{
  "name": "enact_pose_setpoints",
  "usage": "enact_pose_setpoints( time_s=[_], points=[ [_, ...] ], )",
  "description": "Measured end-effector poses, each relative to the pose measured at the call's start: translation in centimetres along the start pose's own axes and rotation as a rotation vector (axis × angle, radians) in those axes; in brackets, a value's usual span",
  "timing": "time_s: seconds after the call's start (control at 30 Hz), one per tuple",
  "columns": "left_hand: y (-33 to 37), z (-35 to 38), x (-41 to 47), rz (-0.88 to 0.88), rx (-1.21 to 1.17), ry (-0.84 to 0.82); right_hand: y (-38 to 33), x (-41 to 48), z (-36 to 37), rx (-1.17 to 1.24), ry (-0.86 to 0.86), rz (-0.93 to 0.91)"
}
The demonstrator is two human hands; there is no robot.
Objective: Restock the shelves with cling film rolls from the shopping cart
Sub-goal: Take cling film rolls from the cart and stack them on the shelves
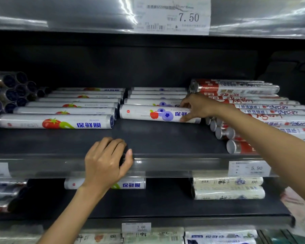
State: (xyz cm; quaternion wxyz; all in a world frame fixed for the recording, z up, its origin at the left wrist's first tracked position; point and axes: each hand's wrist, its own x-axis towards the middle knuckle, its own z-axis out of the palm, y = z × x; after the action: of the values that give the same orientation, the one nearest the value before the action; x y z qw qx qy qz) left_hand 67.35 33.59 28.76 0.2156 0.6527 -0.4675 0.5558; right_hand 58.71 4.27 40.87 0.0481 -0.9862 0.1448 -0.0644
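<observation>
1. head view, middle shelf: right hand [195,108] reaching in, thumb and fingers clamped on the right end of a white cylindrical cling film roll printed with a red apple and blueberries [155,114], lettered "保鲜" and "keeping".
2. that roll lying flat at the front of its row on the dark grey shelf board [157,138].
3. left of it, a row of white tomato-print rolls [55,121], marked "保鲜膜" and "30cm×30m".
4. right of it, stacked red-and-silver foil rolls [236,89], "铝箔锡纸" legible on some.
5. left hand [106,161] curled over the shelf's front lip round something dark; cannot tell what, or whether gripped.
6. white price tags: "7.50" tag [173,15] above, "5.90" tag [249,168] on the front rail, "7.00" tag [136,227] lower down.
7. lower shelf: single tomato roll [130,184] reading "保鲜膜" behind the left wrist; pale stacked rolls [227,188] marked "鲜" and "100" to the right.
</observation>
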Motion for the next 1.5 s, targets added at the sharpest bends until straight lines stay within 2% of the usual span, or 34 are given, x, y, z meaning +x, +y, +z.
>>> enact_pose_setpoints(
  time_s=[0.13, 0.67, 1.0, 1.07, 1.17, 1.27, 1.33, 1.4, 1.5],
  points=[
    [0.0, -0.1, 0.0, -0.005, 0.003, -0.015, 0.3, 0.6, 0.2, -0.031, 0.057, 0.013],
    [0.3, -0.2, 0.2, -0.025, 0.01, -0.025, 0.9, 0.7, -0.1, -0.096, 0.106, -0.001],
    [0.3, -0.4, 0.3, -0.075, -0.021, -0.085, 0.9, -0.4, -0.4, -0.02, 0.089, 0.022],
    [0.3, -0.8, 0.5, -0.13, -0.088, -0.111, 0.0, -2.7, -1.6, 0.023, 0.188, 0.007],
    [1.6, -1.5, 1.2, -0.218, -0.258, -0.087, -2.0, -8.7, -2.5, 0.09, 0.441, -0.059],
    [5.1, -2.0, 1.9, -0.178, -0.47, -0.004, -3.9, -16.6, -0.4, 0.175, 0.634, -0.093],
    [8.5, -2.2, 1.4, -0.129, -0.671, -0.028, -4.9, -22.2, 3.3, 0.236, 0.662, -0.022],
    [12.4, -2.4, -0.2, -0.144, -0.932, -0.158, -5.7, -27.8, 8.6, 0.327, 0.635, 0.142],
    [18.1, -2.3, -4.9, -0.263, -1.251, -0.542, -7.6, -36.9, 17.5, 0.48, 0.565, 0.523]
  ],
)
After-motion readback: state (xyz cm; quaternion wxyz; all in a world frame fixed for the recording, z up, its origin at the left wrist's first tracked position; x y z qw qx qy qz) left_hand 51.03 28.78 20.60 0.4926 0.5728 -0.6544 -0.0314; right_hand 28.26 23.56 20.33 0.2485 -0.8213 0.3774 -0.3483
